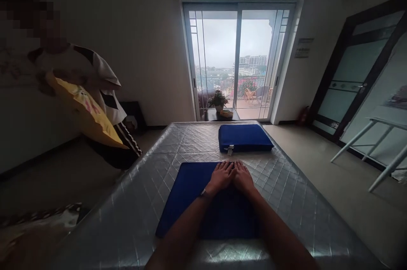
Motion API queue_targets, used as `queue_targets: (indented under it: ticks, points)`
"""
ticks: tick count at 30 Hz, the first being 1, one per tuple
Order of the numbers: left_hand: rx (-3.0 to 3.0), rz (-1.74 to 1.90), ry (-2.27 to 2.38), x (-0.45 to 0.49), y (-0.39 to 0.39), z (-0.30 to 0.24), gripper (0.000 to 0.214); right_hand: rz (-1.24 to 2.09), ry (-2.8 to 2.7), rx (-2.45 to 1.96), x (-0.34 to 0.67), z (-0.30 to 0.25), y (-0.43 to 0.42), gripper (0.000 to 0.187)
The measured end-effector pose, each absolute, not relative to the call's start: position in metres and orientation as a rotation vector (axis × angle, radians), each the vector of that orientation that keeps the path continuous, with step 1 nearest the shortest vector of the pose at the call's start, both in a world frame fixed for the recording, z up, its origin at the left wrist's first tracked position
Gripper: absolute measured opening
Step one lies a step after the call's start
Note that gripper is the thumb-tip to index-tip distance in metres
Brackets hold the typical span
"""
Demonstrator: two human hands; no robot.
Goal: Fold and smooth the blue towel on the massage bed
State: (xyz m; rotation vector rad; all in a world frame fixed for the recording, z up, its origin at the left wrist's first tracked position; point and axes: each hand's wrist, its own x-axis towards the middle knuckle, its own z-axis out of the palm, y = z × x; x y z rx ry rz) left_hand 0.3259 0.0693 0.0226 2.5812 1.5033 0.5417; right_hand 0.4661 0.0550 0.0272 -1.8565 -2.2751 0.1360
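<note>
A flat dark-blue piece of fabric (187, 198), cushion-like with straight edges, lies on the silver quilted mattress (136, 210). Both palms rest on its far edge. My left hand (222, 174), with a band at the wrist, lies flat with fingers stretched forward. Beside it, thumbs close together, my right hand (243, 176) is flat too, fingers extended. Just beyond my fingertips sits a thicker folded blue bundle (244, 136) with a white tag (230, 149) hanging from its near edge. My forearms cover part of the nearer fabric.
To the left, another person (106, 79) stands holding a yellow pillow (90, 111). Past the mattress, a small table (211, 114) bears a potted plant (219, 100) before sliding glass doors (238, 62). A white-legged table (378, 134) and a dark-framed door (359, 70) are at right.
</note>
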Motion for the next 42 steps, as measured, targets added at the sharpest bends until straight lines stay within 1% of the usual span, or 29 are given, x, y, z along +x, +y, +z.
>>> queue_targets:
  ticks: [3,6,10,13,16,20,25,30,37,42]
  points:
    - [2.459,0.412,1.666,0.287,0.069,0.018,0.059,0.164,-2.234,-1.885,0.463,0.029,0.056,0.063]
    - [2.360,0.332,1.836,0.228,0.068,0.018,0.061,0.188,-2.217,-1.902,0.462,0.030,0.056,0.064]
    - [2.176,0.380,2.064,0.154,0.065,0.014,0.063,0.187,-2.222,-1.929,0.461,0.030,0.056,0.064]
    - [2.096,0.461,2.095,0.127,0.066,0.007,0.068,0.177,-2.239,-1.937,0.462,0.029,0.058,0.064]
    - [2.067,0.503,2.076,0.121,0.067,0.004,0.069,0.201,-2.254,-1.931,0.464,0.029,0.059,0.064]
    - [2.069,0.574,2.079,0.110,0.066,0.011,0.067,0.230,-2.247,-1.906,0.472,0.034,0.058,0.062]
    - [2.066,0.665,2.147,0.086,0.063,0.026,0.052,0.091,-2.058,-1.978,0.487,0.042,0.059,0.051]
    - [2.068,0.705,2.216,0.089,0.063,0.030,0.046,0.172,-1.990,-1.959,0.494,0.038,0.067,0.045]
    - [2.025,0.701,2.297,0.099,0.064,0.030,0.040,0.376,-1.825,-1.829,0.497,0.035,0.076,0.047]
    - [2.045,0.668,2.294,0.099,0.066,0.029,0.040,0.394,-1.821,-1.828,0.496,0.035,0.076,0.047]
